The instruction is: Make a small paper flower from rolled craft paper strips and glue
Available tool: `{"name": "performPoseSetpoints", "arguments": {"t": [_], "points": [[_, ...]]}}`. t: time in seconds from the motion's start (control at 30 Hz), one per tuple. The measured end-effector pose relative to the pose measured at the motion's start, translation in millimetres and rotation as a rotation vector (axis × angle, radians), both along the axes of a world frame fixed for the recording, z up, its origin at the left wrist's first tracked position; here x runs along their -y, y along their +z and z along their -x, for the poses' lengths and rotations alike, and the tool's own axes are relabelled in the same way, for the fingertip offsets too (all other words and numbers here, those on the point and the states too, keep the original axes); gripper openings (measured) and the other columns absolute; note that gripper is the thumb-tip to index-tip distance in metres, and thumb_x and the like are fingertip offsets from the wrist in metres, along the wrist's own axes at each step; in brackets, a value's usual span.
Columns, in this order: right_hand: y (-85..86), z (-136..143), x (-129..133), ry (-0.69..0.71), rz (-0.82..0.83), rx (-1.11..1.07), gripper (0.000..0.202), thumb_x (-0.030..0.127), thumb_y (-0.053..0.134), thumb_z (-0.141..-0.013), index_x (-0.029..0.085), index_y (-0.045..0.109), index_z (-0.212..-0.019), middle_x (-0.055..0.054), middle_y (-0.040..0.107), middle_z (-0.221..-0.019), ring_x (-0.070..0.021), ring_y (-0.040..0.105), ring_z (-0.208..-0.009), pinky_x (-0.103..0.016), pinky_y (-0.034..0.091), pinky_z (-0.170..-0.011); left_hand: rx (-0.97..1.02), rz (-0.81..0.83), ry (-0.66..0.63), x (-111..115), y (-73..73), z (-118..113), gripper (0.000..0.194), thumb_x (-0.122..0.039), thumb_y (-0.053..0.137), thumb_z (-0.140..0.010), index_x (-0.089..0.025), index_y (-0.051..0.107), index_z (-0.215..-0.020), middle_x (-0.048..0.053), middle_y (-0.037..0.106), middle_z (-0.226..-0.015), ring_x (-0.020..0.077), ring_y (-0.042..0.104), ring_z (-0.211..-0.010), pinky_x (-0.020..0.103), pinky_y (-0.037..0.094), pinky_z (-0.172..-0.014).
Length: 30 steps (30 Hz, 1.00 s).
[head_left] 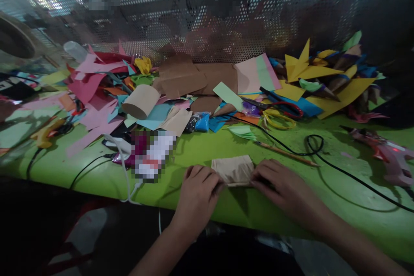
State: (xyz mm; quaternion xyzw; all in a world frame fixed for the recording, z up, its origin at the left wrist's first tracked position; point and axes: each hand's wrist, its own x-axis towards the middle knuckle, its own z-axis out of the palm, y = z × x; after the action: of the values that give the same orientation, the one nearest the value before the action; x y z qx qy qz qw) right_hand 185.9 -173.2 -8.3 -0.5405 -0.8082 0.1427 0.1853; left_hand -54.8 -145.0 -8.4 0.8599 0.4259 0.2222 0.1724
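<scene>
A small crumpled piece of beige paper (233, 170) lies on the green table, close to its front edge. My left hand (201, 185) pinches the paper's left end with fingers closed. At the right end, the fingers of my right hand (280, 183) are closed on the same piece. Just behind the paper are a pencil (286, 153) and a few light green paper pieces (242, 132).
Coloured paper scraps (97, 90) heap along the back of the green table (200, 146). Red-handled scissors (286, 108) and yellow scissors (278, 119) lie behind the pencil. A pink glue gun (384, 151) with a black cable is at right, a yellow one (47, 133) at left.
</scene>
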Motion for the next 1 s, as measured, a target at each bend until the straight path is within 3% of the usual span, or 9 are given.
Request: {"name": "performPoseSetpoints", "arguments": {"t": [0.2,0.37,0.57,0.8,1.0], "points": [[-3.4,5.9,-0.6,-0.069,-0.06,0.063,0.008,0.02,0.055,-0.093,0.022,0.061,-0.089,-0.005,0.066,-0.086,-0.0227,0.06,-0.082,-0.036,0.047,-0.072,-0.062,0.025,0.061,-4.3,-0.2,-6.1,0.007,-0.014,0.06,-0.091,-0.02,0.06,-0.092,0.002,0.066,-0.093,0.0239,0.054,-0.09,0.042,0.039,-0.082],[-1.8,6.5,3.4,0.035,-0.187,0.06,0.021,0.007,0.053,-0.087,0.023,0.065,-0.095,-0.005,0.07,-0.092,-0.0229,0.062,-0.084,-0.036,0.047,-0.073,-0.048,-0.086,-0.007,-0.1,-3.2,-3.6,0.021,-0.006,0.052,-0.091,-0.023,0.063,-0.099,0.004,0.065,-0.096,0.0234,0.054,-0.092,0.04,0.04,-0.082],[-5.2,1.6,3.9,0.05,-0.188,0.069,0.013,0.024,0.055,-0.094,0.023,0.067,-0.101,-0.006,0.071,-0.095,-0.0232,0.063,-0.085,-0.038,0.048,-0.075,-0.028,-0.06,-0.04,2.6,-2.9,1.7,0.014,-0.017,0.063,-0.089,-0.022,0.063,-0.103,0.004,0.067,-0.103,0.0246,0.056,-0.096,0.043,0.041,-0.085],[1.4,2.9,-5.4,0.01,-0.003,0.023,0.012,0.022,0.057,-0.094,0.023,0.064,-0.084,-0.004,0.066,-0.083,-0.0208,0.062,-0.08,-0.032,0.046,-0.068,-0.012,-0.003,-0.014,-1.9,-0.5,-1.0,0.008,-0.017,0.057,-0.094,-0.023,0.063,-0.094,0.001,0.068,-0.092,0.0221,0.057,-0.089,0.041,0.04,-0.082],[-0.9,4.5,-5.6,-0.031,-0.095,0.043,0.014,0.015,0.052,-0.093,0.023,0.064,-0.092,-0.005,0.067,-0.091,-0.0228,0.06,-0.086,-0.036,0.046,-0.075,-0.091,-0.038,0.048,-3.2,0.8,-5.4,0.018,-0.006,0.054,-0.09,-0.021,0.061,-0.097,0.004,0.067,-0.098,0.0243,0.056,-0.092,0.041,0.042,-0.081]]}}
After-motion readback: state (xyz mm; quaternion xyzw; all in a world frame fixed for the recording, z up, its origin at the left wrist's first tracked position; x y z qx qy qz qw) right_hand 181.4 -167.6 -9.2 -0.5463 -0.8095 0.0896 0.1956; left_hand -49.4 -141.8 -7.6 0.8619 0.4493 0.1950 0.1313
